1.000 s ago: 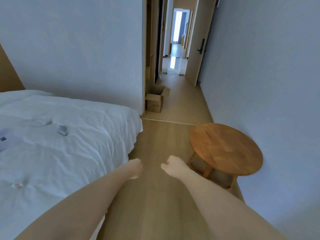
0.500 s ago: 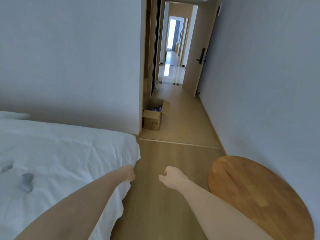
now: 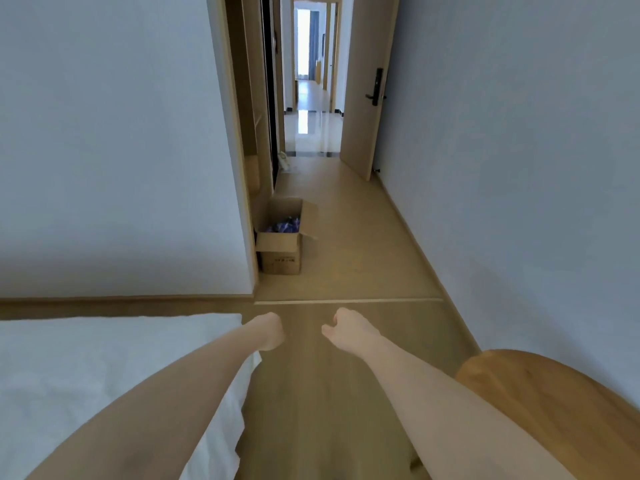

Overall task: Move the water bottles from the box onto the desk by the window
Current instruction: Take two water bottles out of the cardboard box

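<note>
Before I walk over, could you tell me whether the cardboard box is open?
Open: the cardboard box has its flaps folded out, and blue-wrapped items show inside.

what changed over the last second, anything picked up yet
The person has walked forward: the open cardboard box on the floor is nearer, the white bed and round wooden table have slid back to the frame's lower edges. Nothing was picked up or let go. Unchanged: left hand and right hand stay curled and empty, the box stays by the wall corner.
</note>
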Motion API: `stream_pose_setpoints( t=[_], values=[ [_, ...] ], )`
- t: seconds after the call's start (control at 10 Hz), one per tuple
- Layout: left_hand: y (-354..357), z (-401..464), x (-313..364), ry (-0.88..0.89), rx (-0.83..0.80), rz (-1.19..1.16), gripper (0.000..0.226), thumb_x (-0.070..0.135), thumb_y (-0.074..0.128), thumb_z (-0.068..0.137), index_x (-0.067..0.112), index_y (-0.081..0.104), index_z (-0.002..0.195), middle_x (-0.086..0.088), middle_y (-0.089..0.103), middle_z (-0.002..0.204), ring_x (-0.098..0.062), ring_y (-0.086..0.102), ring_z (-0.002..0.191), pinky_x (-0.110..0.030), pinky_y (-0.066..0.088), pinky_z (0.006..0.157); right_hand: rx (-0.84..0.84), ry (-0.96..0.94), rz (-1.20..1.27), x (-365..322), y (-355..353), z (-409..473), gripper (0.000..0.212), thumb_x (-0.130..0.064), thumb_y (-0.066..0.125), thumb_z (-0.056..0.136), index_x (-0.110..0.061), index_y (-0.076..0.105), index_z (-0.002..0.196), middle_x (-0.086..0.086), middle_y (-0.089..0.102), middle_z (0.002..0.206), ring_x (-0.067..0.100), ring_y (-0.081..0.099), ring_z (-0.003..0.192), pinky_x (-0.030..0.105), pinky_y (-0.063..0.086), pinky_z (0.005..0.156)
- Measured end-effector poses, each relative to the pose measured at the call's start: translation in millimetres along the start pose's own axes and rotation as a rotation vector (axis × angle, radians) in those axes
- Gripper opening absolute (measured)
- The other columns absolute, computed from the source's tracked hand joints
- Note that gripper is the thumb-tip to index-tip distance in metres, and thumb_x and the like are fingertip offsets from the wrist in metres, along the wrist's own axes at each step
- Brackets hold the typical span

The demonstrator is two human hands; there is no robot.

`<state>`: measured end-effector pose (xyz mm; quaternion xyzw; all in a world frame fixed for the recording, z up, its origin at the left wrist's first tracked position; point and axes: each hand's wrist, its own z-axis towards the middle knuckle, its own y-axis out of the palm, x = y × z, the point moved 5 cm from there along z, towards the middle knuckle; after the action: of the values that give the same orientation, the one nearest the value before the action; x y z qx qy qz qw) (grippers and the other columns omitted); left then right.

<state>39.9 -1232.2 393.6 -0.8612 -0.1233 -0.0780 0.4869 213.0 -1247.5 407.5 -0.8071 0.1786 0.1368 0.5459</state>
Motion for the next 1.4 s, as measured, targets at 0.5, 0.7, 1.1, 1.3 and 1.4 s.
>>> stream_pose_setpoints(
  t=[0.5, 0.7, 1.1, 1.3, 1.4],
  values=[
    [-167.7, 320.2, 73.5, 0.025, -0.009, 0.064, 0.034, 0.013, 0.041, 0.098, 0.003, 0.053, 0.129, -0.01, 0.057, 0.12, -0.021, 0.053, 0.104, -0.031, 0.043, 0.097, -0.074, -0.026, -0.01, -18.8, -142.1, 332.4, 0.044, -0.042, 0.046, 0.097, -0.009, 0.051, 0.126, 0.008, 0.058, 0.122, 0.026, 0.057, 0.108, 0.04, 0.049, 0.094],
    [-244.7, 462.0, 100.1, 0.077, -0.023, 0.045, 0.034, 0.013, 0.035, 0.101, 0.0, 0.052, 0.126, -0.01, 0.058, 0.114, -0.024, 0.053, 0.099, -0.028, 0.042, 0.084, -0.059, 0.015, -0.009, -29.0, -190.7, 485.7, 0.045, -0.041, 0.045, 0.098, -0.009, 0.05, 0.129, 0.008, 0.058, 0.124, 0.025, 0.057, 0.11, 0.037, 0.049, 0.093],
    [-404.4, 701.6, 157.5, 0.071, 0.066, -0.037, 0.035, 0.016, 0.044, 0.096, 0.026, 0.039, 0.063, 0.008, 0.038, 0.068, -0.014, 0.047, 0.066, -0.026, 0.041, 0.071, -0.052, 0.046, 0.024, -33.0, -276.6, 755.3, 0.05, -0.051, 0.043, 0.089, -0.018, 0.059, 0.124, 0.0, 0.066, 0.107, 0.02, 0.064, 0.096, 0.036, 0.054, 0.086],
    [-442.4, 804.2, 158.7, 0.0, -0.013, -0.127, 0.025, 0.006, 0.039, 0.098, -0.003, 0.059, 0.086, -0.014, 0.046, 0.07, -0.023, 0.049, 0.064, -0.028, 0.038, 0.057, -0.098, -0.013, -0.009, -17.3, -286.3, 938.6, 0.064, -0.058, 0.036, 0.076, -0.026, 0.056, 0.127, 0.0, 0.064, 0.117, 0.021, 0.064, 0.104, 0.037, 0.054, 0.085],
    [-472.0, 860.0, 163.4, -0.035, 0.023, -0.129, 0.042, 0.007, 0.039, 0.099, 0.018, 0.031, 0.059, -0.002, 0.025, 0.06, -0.013, 0.021, 0.051, -0.022, 0.022, 0.051, -0.147, -0.057, -0.029, -47.1, -329.3, 977.2, 0.039, -0.042, 0.044, 0.089, -0.023, 0.061, 0.119, -0.001, 0.066, 0.107, 0.019, 0.066, 0.1, 0.031, 0.053, 0.078]
  ],
)
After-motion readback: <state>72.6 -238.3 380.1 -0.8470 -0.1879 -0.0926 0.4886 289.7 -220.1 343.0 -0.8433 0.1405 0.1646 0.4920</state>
